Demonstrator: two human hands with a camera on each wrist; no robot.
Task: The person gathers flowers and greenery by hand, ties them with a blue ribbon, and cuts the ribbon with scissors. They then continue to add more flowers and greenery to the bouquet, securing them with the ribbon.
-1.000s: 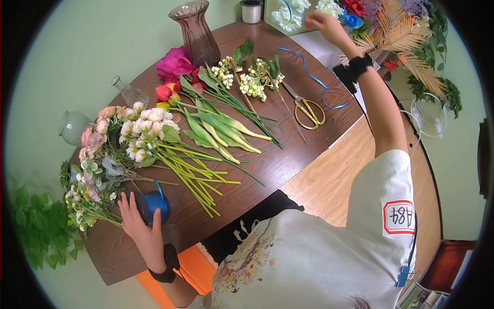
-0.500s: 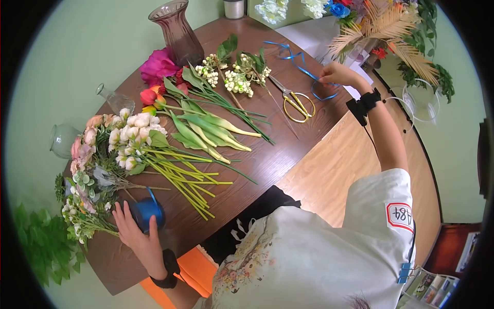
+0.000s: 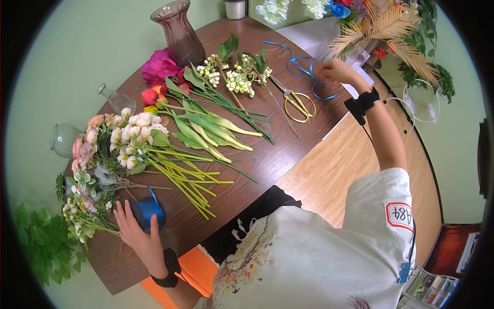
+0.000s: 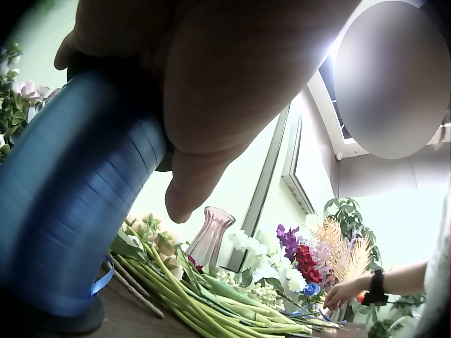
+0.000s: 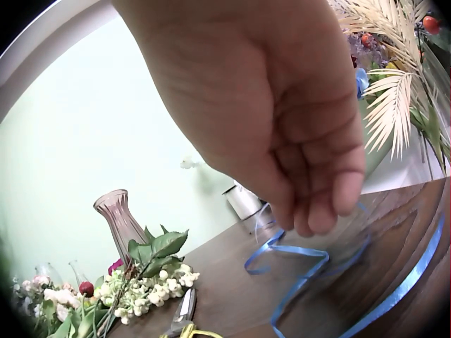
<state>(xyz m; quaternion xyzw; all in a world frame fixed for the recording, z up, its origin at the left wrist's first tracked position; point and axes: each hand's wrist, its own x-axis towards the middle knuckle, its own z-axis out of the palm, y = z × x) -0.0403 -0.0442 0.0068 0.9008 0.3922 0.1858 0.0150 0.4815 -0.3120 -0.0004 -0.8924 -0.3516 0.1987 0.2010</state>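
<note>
Beside the flower stems, my left hand (image 3: 140,238) rests on a spool of blue ribbon (image 3: 149,210) standing on the table, its fingers fairly straight across the top and the thumb along the near side. The left wrist view shows the wound ribbon (image 4: 77,190) close below the palm. At the far right of the table, my right hand (image 3: 339,73) pinches the loose blue ribbon (image 3: 294,61) between thumb and curled fingertips. In the right wrist view, twisted lengths of ribbon (image 5: 299,282) hang and lie below the fingertips. Gold-handled scissors (image 3: 298,105) lie near this hand.
White peonies (image 3: 139,129), tulips (image 3: 152,97) and berry sprigs (image 3: 239,82) lie across the table (image 3: 257,159). A purple-tinted glass vase (image 3: 177,36) stands at the back, with clear vases (image 3: 117,98) at the left. Dried palm leaves (image 3: 381,33) rise behind the right hand.
My right hand has come down from beside the white flowers to the table's right edge, at the ribbon. The loose ribbon has shifted into new loops. The left hand stays on the spool.
</note>
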